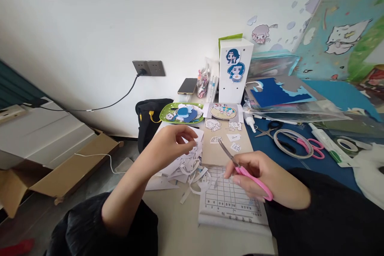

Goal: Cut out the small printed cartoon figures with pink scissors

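My right hand (255, 172) is closed round pink-handled scissors (256, 184), whose blades point up and to the left. My left hand (175, 144) hovers over a heap of white paper scraps (192, 164); its fingers are loosely bent and apart, with nothing visible in them. Beyond the scissor tips, several small paper cutouts (235, 147) with line drawings lie on a beige board (214, 158). Below my right hand is a printed form with a grid (222, 198). A thin paper scrap (218, 179) lies by my right fingertips.
A green tray (163, 117) of blue and white cutouts stands behind my left hand. To the right lie black-handled scissors (264, 131), a tape roll (277, 144), another pink pair of scissors (316, 148) and a glue bottle (249, 121). A white box (232, 88) stands by the wall.
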{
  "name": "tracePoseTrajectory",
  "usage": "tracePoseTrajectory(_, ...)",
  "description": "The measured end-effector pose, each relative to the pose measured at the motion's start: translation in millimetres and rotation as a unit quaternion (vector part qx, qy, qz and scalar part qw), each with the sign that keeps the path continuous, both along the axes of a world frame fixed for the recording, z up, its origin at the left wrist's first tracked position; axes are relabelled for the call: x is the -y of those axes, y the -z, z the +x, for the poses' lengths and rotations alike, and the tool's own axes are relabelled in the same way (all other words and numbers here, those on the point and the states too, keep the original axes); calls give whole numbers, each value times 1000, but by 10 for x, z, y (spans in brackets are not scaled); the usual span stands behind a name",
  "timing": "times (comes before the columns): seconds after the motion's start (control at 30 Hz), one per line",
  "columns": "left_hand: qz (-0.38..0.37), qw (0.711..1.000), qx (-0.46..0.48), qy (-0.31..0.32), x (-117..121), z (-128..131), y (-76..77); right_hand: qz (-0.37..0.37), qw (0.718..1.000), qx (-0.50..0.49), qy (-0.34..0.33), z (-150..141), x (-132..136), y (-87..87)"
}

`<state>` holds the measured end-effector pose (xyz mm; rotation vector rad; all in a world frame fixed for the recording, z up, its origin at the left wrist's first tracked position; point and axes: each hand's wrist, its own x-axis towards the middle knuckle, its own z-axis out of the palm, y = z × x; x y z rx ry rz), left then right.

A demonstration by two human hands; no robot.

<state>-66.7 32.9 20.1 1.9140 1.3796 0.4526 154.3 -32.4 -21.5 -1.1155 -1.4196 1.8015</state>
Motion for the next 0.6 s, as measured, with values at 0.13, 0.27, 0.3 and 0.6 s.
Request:
tracePoseTrajectory(0.13, -93, 984, 135, 65, 114, 166, 46, 77, 991, 19, 106, -28, 4, 24)
tracePoseTrajectory(0.27, -173, 961, 193, 96, 233, 293, 116, 97, 985, 41, 138, -71, 15, -19)
tracePoseTrajectory(0.3, -184, 958, 196, 96, 253, 311, 131, 99, 985, 49, 131, -80, 17, -33)
tracePoseTrajectory(0.6, -209, 954, 191, 102, 325, 358, 167, 54, 995, 70, 51, -94, 18, -67)
